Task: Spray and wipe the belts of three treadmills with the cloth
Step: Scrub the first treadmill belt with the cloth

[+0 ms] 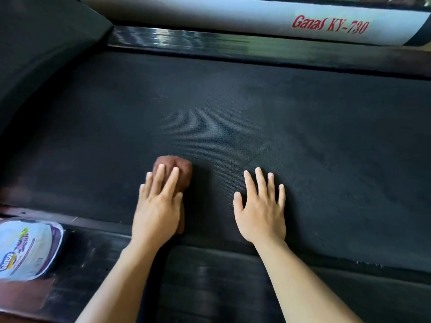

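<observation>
The black textured treadmill belt (233, 113) fills the middle of the view. A brown cloth (180, 167) lies bunched on it near the front edge. My left hand (159, 206) presses flat on the cloth with straight fingers, and the cloth's far end shows beyond my fingertips. My right hand (261, 206) rests flat on the bare belt to the right of the cloth, fingers spread, holding nothing.
A white and purple printed bag (25, 248) lies on the near side rail at the lower left. The far side rail (210, 40) is glossy, with a white frame cover (256, 17) marked in red letters behind it. A dark motor hood (42, 43) rises at the upper left.
</observation>
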`<action>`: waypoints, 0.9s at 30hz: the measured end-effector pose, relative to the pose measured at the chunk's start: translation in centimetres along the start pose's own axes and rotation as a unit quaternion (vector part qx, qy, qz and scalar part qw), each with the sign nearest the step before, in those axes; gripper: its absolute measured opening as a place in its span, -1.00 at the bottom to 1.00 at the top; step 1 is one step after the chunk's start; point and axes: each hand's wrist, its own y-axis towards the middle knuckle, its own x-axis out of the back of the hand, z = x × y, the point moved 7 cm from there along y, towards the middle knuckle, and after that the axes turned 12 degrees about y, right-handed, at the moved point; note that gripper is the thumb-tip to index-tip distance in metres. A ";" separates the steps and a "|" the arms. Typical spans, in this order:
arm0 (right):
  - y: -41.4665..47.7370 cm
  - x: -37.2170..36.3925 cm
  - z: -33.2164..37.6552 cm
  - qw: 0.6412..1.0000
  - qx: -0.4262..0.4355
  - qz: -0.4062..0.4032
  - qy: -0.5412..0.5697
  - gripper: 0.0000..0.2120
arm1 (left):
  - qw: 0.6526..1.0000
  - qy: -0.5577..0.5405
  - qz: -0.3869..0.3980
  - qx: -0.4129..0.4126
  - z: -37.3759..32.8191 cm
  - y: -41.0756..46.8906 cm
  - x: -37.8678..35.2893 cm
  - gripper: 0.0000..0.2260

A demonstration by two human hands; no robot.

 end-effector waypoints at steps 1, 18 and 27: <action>0.0 0.0 0.0 1.000 0.002 0.000 0.004 -0.40 | 1.000 -0.003 -0.002 0.025 1.1 0.6 0.3 -0.48; -0.5 5.4 -8.1 0.996 -0.034 -0.048 0.070 -0.50 | 0.987 -0.009 0.031 -0.155 -18.1 -0.9 -1.7 -0.46; -0.6 5.9 -13.5 0.997 -0.059 -0.041 -0.002 -0.36 | 1.000 -0.002 0.005 -0.021 -8.2 -0.3 -1.0 -0.48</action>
